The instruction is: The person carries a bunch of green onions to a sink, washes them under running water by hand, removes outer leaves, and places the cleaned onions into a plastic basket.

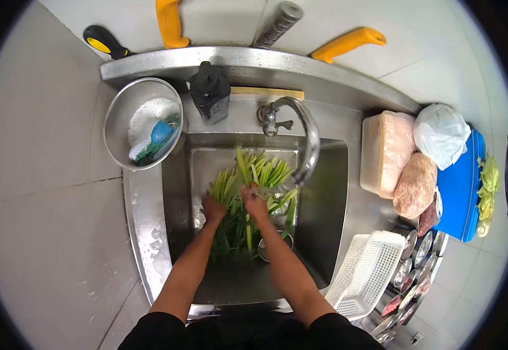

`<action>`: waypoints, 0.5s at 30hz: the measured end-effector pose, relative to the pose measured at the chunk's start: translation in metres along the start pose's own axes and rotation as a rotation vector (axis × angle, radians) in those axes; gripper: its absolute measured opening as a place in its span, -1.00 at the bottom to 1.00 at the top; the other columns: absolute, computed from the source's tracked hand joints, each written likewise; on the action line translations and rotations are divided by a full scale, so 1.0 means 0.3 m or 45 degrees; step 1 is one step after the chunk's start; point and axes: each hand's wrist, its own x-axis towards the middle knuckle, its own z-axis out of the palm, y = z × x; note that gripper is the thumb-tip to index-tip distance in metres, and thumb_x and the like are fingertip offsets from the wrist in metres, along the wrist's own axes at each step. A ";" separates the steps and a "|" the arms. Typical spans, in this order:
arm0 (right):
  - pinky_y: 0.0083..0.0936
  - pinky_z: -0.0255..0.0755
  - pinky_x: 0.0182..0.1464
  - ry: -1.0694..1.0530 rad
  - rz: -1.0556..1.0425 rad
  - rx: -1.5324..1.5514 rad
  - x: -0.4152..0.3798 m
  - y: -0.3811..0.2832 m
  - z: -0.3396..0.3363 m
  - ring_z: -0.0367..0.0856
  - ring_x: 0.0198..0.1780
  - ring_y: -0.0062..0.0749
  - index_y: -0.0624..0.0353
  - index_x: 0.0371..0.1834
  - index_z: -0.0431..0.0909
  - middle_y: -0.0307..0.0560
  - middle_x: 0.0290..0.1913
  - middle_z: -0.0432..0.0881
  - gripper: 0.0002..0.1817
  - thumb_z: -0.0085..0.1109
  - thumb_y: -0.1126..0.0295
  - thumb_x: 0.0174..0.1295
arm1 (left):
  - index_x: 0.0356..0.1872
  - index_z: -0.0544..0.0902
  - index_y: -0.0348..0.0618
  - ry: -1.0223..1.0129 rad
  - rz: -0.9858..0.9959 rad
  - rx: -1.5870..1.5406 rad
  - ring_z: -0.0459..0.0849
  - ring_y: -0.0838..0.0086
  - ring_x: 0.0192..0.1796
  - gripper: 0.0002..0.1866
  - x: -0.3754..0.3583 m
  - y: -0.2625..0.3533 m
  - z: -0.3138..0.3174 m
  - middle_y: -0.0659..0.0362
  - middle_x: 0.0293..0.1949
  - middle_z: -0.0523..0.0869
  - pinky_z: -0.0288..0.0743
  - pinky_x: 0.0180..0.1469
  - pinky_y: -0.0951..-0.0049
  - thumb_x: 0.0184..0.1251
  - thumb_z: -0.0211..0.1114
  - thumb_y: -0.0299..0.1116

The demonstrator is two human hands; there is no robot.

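Long green leafy stalks (248, 230) lie in the metal sink (324, 216), their pale cut ends toward the faucet. On the left side of the bunch, my left hand (213, 208) is closed around some of the stalks. My right hand (254, 202) grips others near the middle, under the curved faucet (311, 140), with what looks like water around its fingers. Partly covered by my right forearm, a round metal container (264, 249) sits in the sink beside the leaves.
A metal bowl (111, 131) with suds and a blue-and-green scrubber stands at the left. Behind the sink is a dark bottle (210, 96). At the right are bagged food (416, 185), a blue container (458, 189) and a white basket (376, 262).
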 end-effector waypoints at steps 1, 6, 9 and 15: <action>-0.30 0.42 -0.27 -0.192 -0.064 0.018 0.035 0.051 0.001 0.60 -0.27 -0.16 0.28 -0.20 0.51 0.09 -0.39 0.61 -0.65 -0.03 0.15 0.38 | 0.23 0.44 -0.30 0.460 0.121 -0.238 0.42 0.06 0.25 -0.41 0.007 0.016 -0.009 -0.12 0.08 0.56 0.24 0.29 0.17 0.19 0.33 -0.26; -0.39 0.30 -0.50 -0.564 0.216 0.721 -0.073 -0.094 -0.164 0.43 -0.53 -0.47 0.16 -0.28 0.50 -0.20 -0.55 0.47 -0.62 -0.08 0.05 0.43 | 0.25 0.42 -0.21 -0.626 0.216 -1.667 0.60 0.27 0.05 -0.52 -0.167 0.436 -0.334 0.00 0.02 0.62 0.46 0.10 0.26 0.36 0.22 -0.28; -0.44 0.31 -0.52 -0.656 0.319 1.139 -0.144 -0.133 -0.298 0.42 -0.53 -0.54 0.18 -0.22 0.53 -0.26 -0.49 0.51 -0.59 -0.05 0.01 0.42 | 0.25 0.40 -0.15 -0.862 0.448 -1.619 0.65 0.31 -0.06 -0.55 -0.278 0.575 -0.361 0.03 0.02 0.64 0.55 -0.01 0.25 0.40 0.20 -0.27; -0.53 0.43 -0.29 -0.624 -0.192 0.953 -0.219 0.063 -0.374 0.51 -0.44 -0.53 0.26 -0.15 0.53 -0.24 -0.44 0.56 -0.72 0.04 0.22 0.41 | 0.12 0.35 -0.12 -0.606 0.731 -1.435 0.62 0.33 -0.22 -0.66 -0.457 0.797 -0.460 0.03 -0.08 0.65 0.55 -0.12 0.26 0.44 0.14 -0.25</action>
